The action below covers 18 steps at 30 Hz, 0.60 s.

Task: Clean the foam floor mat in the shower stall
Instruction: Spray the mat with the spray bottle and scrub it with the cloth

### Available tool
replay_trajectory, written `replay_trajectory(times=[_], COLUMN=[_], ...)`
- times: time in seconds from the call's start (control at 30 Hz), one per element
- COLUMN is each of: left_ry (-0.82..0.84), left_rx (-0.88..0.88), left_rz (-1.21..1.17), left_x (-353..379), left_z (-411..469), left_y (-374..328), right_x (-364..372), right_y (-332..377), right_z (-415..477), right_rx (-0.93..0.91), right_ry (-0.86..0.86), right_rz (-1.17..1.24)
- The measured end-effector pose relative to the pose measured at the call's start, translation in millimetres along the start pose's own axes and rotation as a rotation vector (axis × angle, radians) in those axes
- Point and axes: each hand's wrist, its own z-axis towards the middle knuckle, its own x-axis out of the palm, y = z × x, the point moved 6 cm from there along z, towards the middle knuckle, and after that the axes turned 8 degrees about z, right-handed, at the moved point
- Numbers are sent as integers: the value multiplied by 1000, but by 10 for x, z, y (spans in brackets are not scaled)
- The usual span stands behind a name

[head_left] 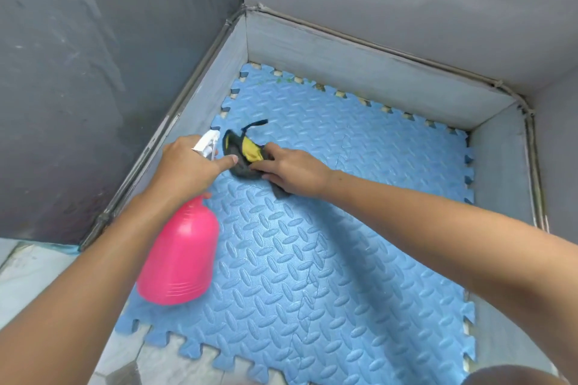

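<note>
Fingers of the right hand are bunched around the dark-and-yellow cloth, pressing it onto the blue foam mat. Left hand grips the pink spray bottle just left of the cloth, nozzle pointing beyond it, so right hand's the wiper, I reckon.

Cloth on the mat, spray bottle just left of it

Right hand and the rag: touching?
Touching. Head view: right hand grips the dark-and-yellow rag lying on the foam mat.
</note>
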Motion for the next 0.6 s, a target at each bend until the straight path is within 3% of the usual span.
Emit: replay_trajectory(times=[0.07, 0.13, 0.27, 0.37, 0.43, 0.6], left_ry=[3, 4, -10, -42, -75, -107], left_rx=[14, 14, 5, -2, -4, -26], left_rz=[6, -12, -44, -52, -66, -113], left_x=[4, -15, -88, -126, -133, -143], left_z=[-25, -52, -82, -93, -77, -24], left_y=[-22, -21, 19, 54, 68, 153], right_x=[-39, -195, -614, -679, -622, -280], right_y=[-24, -354, -1517, -1870, -1710, -542], right_z=[-40, -26, -346, -522, -303, 564], right_rx=[-81, 26, 708, 1049, 977, 325], right_ry=[39, -22, -356, -411, -380, -135], right_rz=[-17, -30, 43, 80, 75, 70])
